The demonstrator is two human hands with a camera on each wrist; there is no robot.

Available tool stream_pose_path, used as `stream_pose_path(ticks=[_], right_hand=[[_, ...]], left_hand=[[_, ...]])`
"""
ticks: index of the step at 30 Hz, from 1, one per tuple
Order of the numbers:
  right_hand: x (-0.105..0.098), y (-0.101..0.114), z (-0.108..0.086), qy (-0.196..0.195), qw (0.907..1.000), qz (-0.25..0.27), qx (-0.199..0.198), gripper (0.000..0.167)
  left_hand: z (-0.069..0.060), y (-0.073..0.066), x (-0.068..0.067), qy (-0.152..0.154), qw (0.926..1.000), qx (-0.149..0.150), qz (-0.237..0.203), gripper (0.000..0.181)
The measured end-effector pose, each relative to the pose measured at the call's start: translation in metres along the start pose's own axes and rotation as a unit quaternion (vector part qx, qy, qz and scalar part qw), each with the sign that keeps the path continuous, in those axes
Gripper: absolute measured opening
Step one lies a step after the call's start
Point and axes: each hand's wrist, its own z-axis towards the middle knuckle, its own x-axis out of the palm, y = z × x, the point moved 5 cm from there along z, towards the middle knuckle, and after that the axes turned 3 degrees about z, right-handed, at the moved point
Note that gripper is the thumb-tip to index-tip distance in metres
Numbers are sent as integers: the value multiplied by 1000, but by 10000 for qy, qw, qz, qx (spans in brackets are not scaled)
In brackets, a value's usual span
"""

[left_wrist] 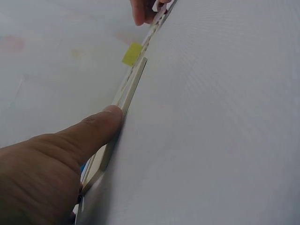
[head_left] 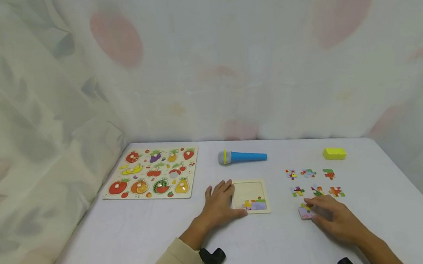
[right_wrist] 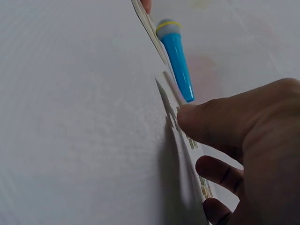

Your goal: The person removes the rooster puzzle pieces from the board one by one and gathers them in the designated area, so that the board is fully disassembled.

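Note:
A square wooden puzzle tray (head_left: 248, 190) lies mid-table, with a few joined pieces in its lower part. My left hand (head_left: 218, 207) rests along its left side, fingers spread near the upper left corner. The left thumb (left_wrist: 101, 126) presses against the tray's near edge. To the right, my right hand (head_left: 331, 217) pinches a pink and yellow puzzle piece (head_left: 305, 213) between thumb and fingers. In the right wrist view this piece (right_wrist: 164, 96) looks tilted off the table; its far side is hidden.
Several loose puzzle pieces (head_left: 308, 173) lie in two rows beyond my right hand. A yellow block (head_left: 334, 153) stands behind them. Beyond the tray lies a blue toy microphone (head_left: 248, 157). A fruit peg board (head_left: 179, 173) is at the left. Patterned cloth surrounds the table.

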Motion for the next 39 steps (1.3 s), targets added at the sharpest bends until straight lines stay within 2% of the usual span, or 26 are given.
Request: stream_pose_path(ticks=[6,11,14,18,22,26,32,39], right_hand=[[2,0,0,156,9998,-122,90,54],[-2,3,1,95,9994,-309,88,53],[-9,8,4,-37,9995,-319,-41,54],[-20,21,12,-254,9988,-162,-386,58],[-28,38,23,-297,9970,-140,-696,61],[-31,57,35,-282,9960,-141,-832,60],[-30,81,53,-273,9951,102,-946,62],[-21,95,67,-335,9916,344,-1204,62]], left_hand=[[1,1,1,2,10000,16,12,91],[1,2,2,7,10000,27,12,92],[2,1,2,3,10000,47,-4,92],[2,2,2,-7,10000,51,-3,92],[1,3,2,-20,10000,71,-12,92],[1,3,2,-60,9999,110,-24,91],[1,3,3,-70,9999,102,2,91],[0,3,3,-24,10000,79,12,91]])
